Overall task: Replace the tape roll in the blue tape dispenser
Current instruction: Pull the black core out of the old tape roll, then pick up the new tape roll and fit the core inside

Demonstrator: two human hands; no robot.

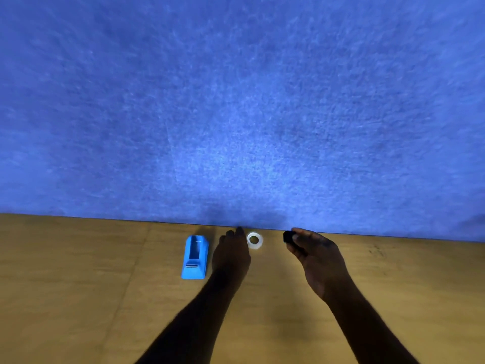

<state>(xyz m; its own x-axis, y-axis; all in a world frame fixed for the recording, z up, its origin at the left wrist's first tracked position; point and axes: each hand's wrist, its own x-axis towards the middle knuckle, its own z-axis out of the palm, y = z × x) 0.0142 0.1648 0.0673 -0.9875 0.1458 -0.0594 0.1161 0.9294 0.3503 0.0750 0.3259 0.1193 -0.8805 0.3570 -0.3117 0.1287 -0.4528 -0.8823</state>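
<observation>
The blue tape dispenser (195, 257) stands on the wooden table (78, 285), its roll slot empty and its cutter end toward me. A clear tape roll (255, 240) lies flat close to the wall. Between the dispenser and the roll my left hand (231, 254) hovers palm down, fingers stretched toward the roll, holding nothing. To the right of the roll, my right hand (315, 254) pinches a small black core piece (288, 236) between thumb and fingers.
A blue felt wall panel (236, 101) rises straight behind the table's far edge, just beyond the objects. Bare wood extends to the left and right of the hands.
</observation>
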